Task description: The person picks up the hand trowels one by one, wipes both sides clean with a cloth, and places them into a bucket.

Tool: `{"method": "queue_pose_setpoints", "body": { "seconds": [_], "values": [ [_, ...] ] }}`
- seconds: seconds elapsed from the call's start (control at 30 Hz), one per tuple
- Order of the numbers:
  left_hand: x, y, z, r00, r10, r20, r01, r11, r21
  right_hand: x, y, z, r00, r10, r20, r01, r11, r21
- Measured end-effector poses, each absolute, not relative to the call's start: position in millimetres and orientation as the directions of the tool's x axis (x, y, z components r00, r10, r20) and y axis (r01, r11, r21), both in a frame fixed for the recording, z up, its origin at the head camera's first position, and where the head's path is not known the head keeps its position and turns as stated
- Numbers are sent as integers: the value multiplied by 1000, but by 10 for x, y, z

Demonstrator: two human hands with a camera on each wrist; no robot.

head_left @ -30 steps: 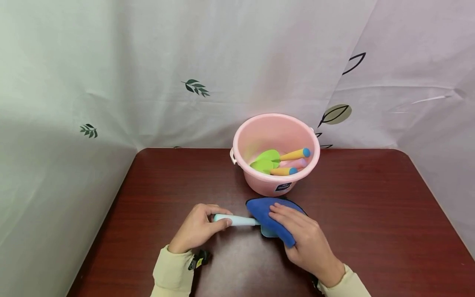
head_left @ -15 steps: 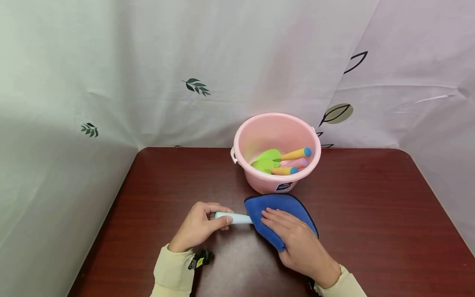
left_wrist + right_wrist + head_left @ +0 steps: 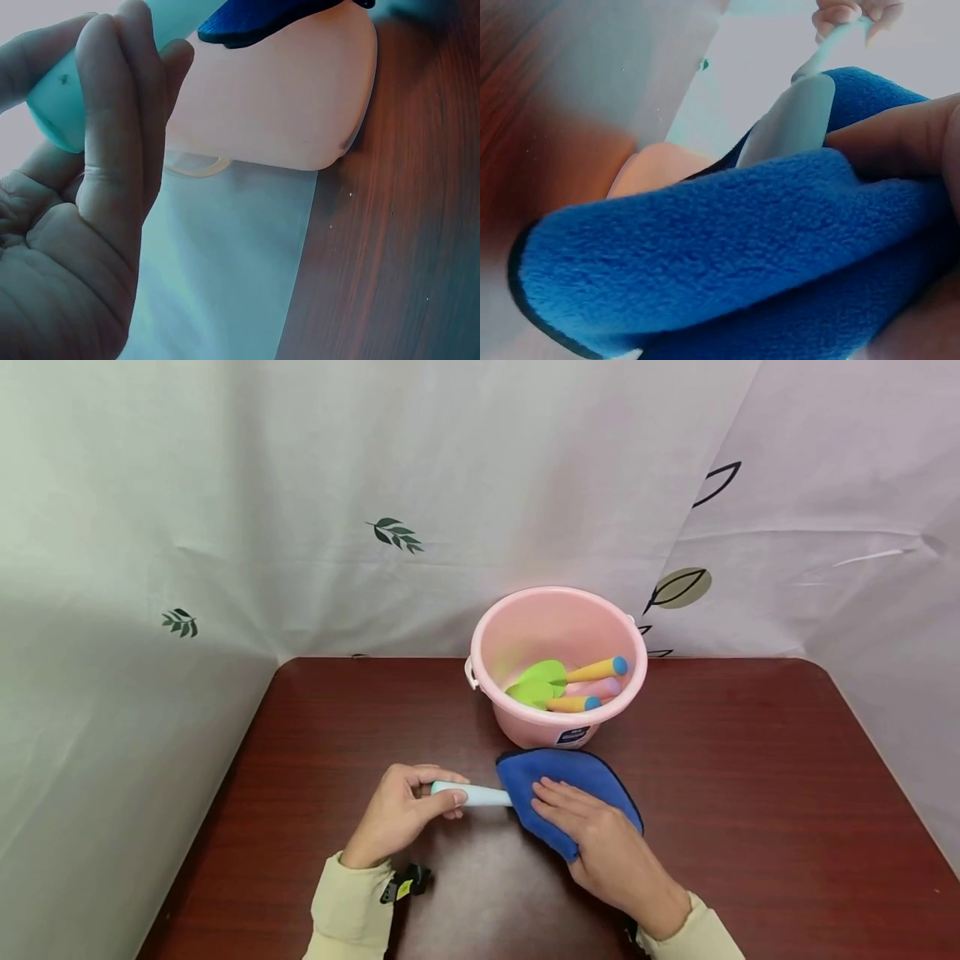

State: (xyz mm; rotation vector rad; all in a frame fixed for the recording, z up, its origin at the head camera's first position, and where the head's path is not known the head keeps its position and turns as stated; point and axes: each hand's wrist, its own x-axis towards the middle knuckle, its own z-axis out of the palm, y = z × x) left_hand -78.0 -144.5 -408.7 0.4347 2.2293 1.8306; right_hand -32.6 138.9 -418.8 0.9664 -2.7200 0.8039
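My left hand point(image 3: 401, 814) pinches the pale blue handle of a toy shovel point(image 3: 487, 796) between thumb and fingers. The handle points right, toward a blue cloth point(image 3: 551, 768) with dark edging. In the head view the cloth covers the shovel's blade. From the right wrist, part of the light-coloured blade point(image 3: 791, 124) shows between folds of the fleecy cloth. My right hand point(image 3: 611, 852) grips that cloth around the blade, fingers flat on top and thumb on the other side. Part of the handle point(image 3: 64, 101) also shows within my left fingers in the left wrist view.
A pink bucket point(image 3: 517, 727) stands just beyond the cloth, at the back of the dark red table point(image 3: 360, 710). Inside it lie toy shovels point(image 3: 592, 671) with green blades and yellow handles, plus a pink handle point(image 3: 609, 688). A pale patterned curtain point(image 3: 315, 510) borders the table.
The blue cloth has spread over the shovel's blade, which showed below it a second ago. My right hand has shifted slightly left with the cloth. My left hand has barely moved.
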Motion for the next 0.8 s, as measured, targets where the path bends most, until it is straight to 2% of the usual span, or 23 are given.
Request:
{"method": "queue_pose_setpoints", "body": {
  "seconds": [0.57, 0.8],
  "values": [
    [-804, -1555, -4092, -937, 348, 29, 75, 119, 990, -361, 1503, -4090, -823, -527, 213, -567, 734, -374],
    [-807, -1600, -4085, -944, 328, 39, 80, 111, 991, -377, 1595, -4070, -822, -491, 288, -567, 755, -330]
  ]
}}
